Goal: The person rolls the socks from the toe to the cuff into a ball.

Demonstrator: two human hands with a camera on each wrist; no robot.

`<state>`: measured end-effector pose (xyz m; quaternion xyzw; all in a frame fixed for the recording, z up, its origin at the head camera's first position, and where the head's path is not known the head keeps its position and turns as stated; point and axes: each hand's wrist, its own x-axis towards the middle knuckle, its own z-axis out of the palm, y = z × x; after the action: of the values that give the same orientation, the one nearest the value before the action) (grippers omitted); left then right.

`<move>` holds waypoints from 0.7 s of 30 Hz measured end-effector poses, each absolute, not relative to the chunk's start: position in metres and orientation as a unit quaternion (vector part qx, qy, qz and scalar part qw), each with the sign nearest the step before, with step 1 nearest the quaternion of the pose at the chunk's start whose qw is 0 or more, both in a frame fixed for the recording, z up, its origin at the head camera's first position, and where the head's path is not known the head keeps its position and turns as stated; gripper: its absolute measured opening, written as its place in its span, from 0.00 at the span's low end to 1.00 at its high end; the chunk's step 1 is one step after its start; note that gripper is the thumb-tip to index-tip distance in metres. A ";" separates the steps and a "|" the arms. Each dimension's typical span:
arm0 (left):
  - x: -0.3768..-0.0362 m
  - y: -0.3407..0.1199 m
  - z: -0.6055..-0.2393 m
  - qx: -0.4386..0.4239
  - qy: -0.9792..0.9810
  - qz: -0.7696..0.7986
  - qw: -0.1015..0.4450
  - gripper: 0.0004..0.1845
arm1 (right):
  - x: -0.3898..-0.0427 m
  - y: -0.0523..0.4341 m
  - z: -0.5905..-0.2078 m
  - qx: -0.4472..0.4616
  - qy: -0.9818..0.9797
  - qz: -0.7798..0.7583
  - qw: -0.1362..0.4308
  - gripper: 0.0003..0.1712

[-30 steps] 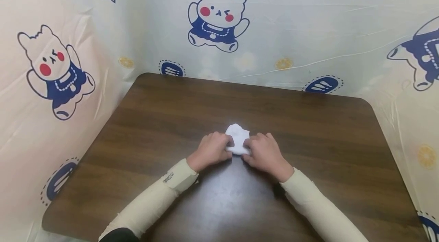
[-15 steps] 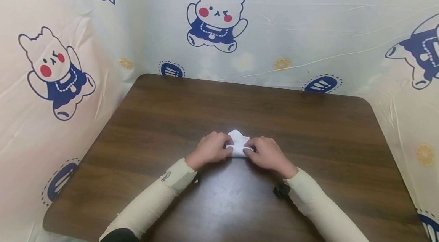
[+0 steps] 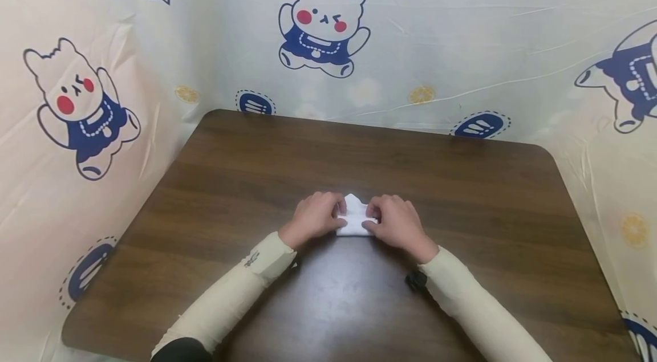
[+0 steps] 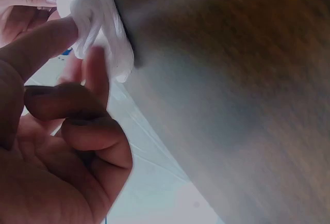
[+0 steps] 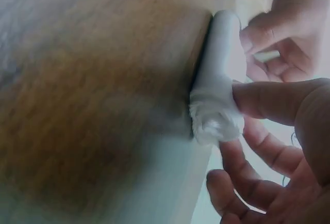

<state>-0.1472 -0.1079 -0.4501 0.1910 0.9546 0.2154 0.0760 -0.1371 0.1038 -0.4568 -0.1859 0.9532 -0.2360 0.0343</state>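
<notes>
Left hand (image 3: 314, 218) and right hand (image 3: 392, 223) meet at the centre of the surface (image 3: 462, 191), each pinching one end of a small white cloth (image 3: 354, 219) rolled up between them. Both hands are grasping: in the left wrist view, the thumb and a fingertip (image 4: 95, 69) of the left hand (image 4: 56, 146) clamp the coiled end of the cloth (image 4: 98, 22); in the right wrist view, the thumb and fingers (image 5: 247, 177) of the right hand (image 5: 278, 146) close round the opposite end of the cloth (image 5: 219, 100), where the rolled layers show. The cloth lies on the surface, slightly nearer the person than its middle. The surface is dark brown wood grain with rounded corners. Cream sleeves (image 3: 241, 293) cover both forearms. A pale plastic sheet (image 3: 462, 54) printed with cartoon bears (image 3: 320, 28), speech bubbles and small yellow flowers encloses the surface on the left, far and right sides.
</notes>
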 end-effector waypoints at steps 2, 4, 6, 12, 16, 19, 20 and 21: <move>-0.147 -0.108 -0.451 0.209 0.952 0.215 0.062 0.09 | -0.136 0.102 -0.456 -0.204 0.952 -0.229 0.015 0.09; -0.146 -0.108 -0.451 0.233 0.947 0.212 0.055 0.07 | -0.134 0.100 -0.456 -0.236 0.948 -0.216 -0.011 0.06; -0.144 -0.108 -0.452 0.254 0.944 0.205 0.050 0.05 | -0.133 0.099 -0.456 -0.272 0.942 -0.193 -0.043 0.03; -0.137 -0.112 -0.451 0.262 0.945 0.187 0.061 0.07 | -0.128 0.104 -0.459 -0.321 0.934 -0.123 -0.092 0.04; -0.134 -0.115 -0.453 0.267 0.945 0.177 0.070 0.17 | -0.127 0.110 -0.458 -0.323 0.939 -0.102 -0.059 0.10; -0.135 -0.112 -0.456 0.274 0.948 0.154 0.058 0.21 | -0.127 0.110 -0.457 -0.331 0.938 -0.086 -0.052 0.16; -0.134 -0.110 -0.457 0.275 0.949 0.146 0.053 0.21 | -0.127 0.110 -0.457 -0.334 0.937 -0.084 -0.055 0.18; -0.134 -0.109 -0.458 0.276 0.950 0.138 0.048 0.22 | -0.126 0.110 -0.458 -0.338 0.936 -0.083 -0.058 0.20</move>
<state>-0.1340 -0.1087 -0.4580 0.2755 0.9501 0.1379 0.0481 -0.1262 0.1098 -0.4575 -0.3380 0.9357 -0.0832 -0.0578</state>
